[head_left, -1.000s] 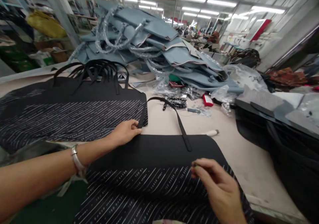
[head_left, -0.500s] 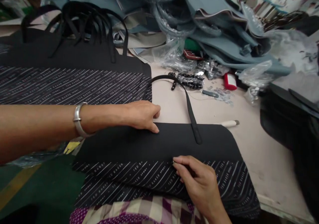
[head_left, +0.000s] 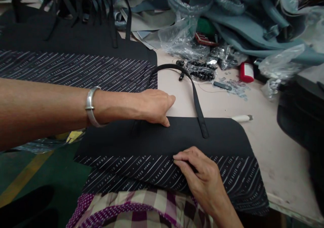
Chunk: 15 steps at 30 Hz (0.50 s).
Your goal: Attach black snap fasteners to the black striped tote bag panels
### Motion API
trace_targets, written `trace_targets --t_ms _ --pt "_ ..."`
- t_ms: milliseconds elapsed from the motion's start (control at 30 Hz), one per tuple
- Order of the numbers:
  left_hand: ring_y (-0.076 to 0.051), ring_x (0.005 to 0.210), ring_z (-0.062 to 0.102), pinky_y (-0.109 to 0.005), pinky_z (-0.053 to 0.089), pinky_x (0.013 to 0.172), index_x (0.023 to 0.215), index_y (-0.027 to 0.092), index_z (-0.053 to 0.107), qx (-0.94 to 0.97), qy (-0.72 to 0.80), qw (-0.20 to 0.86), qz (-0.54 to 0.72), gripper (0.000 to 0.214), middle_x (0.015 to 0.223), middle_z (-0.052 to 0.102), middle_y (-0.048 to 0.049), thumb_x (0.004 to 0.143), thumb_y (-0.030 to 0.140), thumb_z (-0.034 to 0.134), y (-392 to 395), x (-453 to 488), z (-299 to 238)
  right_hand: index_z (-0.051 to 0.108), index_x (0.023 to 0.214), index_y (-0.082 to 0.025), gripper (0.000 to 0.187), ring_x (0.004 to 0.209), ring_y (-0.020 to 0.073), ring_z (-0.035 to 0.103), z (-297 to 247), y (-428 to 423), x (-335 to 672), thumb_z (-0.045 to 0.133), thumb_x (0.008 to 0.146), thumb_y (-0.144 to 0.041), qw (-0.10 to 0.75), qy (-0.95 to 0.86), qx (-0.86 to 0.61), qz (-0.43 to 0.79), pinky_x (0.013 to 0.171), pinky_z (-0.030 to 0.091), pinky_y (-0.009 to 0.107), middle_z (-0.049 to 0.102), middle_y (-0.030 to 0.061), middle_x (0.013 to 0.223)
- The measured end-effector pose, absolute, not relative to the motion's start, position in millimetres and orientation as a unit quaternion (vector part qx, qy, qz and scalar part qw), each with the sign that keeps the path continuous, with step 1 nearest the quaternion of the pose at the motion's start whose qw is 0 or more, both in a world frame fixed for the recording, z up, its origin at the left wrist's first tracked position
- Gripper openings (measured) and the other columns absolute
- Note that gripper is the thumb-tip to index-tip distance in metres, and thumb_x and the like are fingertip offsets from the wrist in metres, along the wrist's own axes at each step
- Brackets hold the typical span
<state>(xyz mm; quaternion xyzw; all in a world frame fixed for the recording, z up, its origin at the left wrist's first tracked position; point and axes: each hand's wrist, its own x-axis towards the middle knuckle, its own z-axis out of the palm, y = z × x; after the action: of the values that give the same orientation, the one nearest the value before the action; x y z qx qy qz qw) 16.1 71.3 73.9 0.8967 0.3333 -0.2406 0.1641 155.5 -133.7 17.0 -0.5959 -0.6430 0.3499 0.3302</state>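
A black bag panel (head_left: 152, 140) with a dark lower part (head_left: 162, 170) in white-striped lettering lies across the table edge and my lap. My left hand (head_left: 158, 106) is closed at its top edge, thumb on the face; the other fingers are mostly hidden. My right hand (head_left: 202, 177) pinches at the seam between plain and striped parts. Whatever sits between those fingertips is too small to name. A black strap handle (head_left: 196, 96) arches from the panel's top, right of my left hand, its near end flat on the panel.
More black bag pieces with handles (head_left: 76, 35) lie at the left. Behind are grey-blue sheets (head_left: 248, 25) and clear plastic (head_left: 177, 39). On the table (head_left: 273, 147) are a white-handled tool (head_left: 241, 118), a red container (head_left: 246, 72) and a packet of black parts (head_left: 201, 71).
The view has tipped down a little, so things sit higher and further right. Against the panel, my left hand has shifted slightly right and my right fingertips slightly left along the seam.
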Motion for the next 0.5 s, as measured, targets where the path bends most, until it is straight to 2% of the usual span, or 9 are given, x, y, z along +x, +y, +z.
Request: trace_targets --t_ms 200,333,500 --pt "-0.029 0.097 0.064 -0.03 0.045 0.076 0.122 0.017 0.06 0.869 0.362 0.187 -0.282 0.071 0.109 0.069 -0.0114 0.069 0.062 0.07 77 12 74 0.07 0.095 -0.024 0.014 0.073 0.0119 0.061 18 -131 153 0.06 0.091 -0.014 0.294 -0.634 -0.625 0.348 0.067 0.046 0.026 0.062 -0.0011 0.08" --pt "-0.024 0.09 0.065 -0.027 0.044 0.072 0.117 0.019 0.063 0.876 0.349 0.234 -0.238 0.063 0.103 0.072 -0.0062 0.069 0.059 0.07 82 9 69 0.07 0.093 -0.025 0.012 0.072 0.0113 0.06 19 -130 152 0.061 0.091 -0.016 0.29 -0.623 -0.637 0.349 0.066 0.046 0.025 0.061 -0.0022 0.079" --pt "-0.019 0.079 0.064 -0.025 0.043 0.063 0.102 0.019 0.069 0.848 0.337 0.319 -0.255 0.05 0.092 0.072 -0.0033 0.068 0.055 0.072 91 7 68 0.071 0.093 -0.025 0.012 0.071 0.0106 0.06 22 -129 150 0.061 0.091 -0.018 0.286 -0.623 -0.641 0.346 0.065 0.045 0.024 0.061 -0.0028 0.077"
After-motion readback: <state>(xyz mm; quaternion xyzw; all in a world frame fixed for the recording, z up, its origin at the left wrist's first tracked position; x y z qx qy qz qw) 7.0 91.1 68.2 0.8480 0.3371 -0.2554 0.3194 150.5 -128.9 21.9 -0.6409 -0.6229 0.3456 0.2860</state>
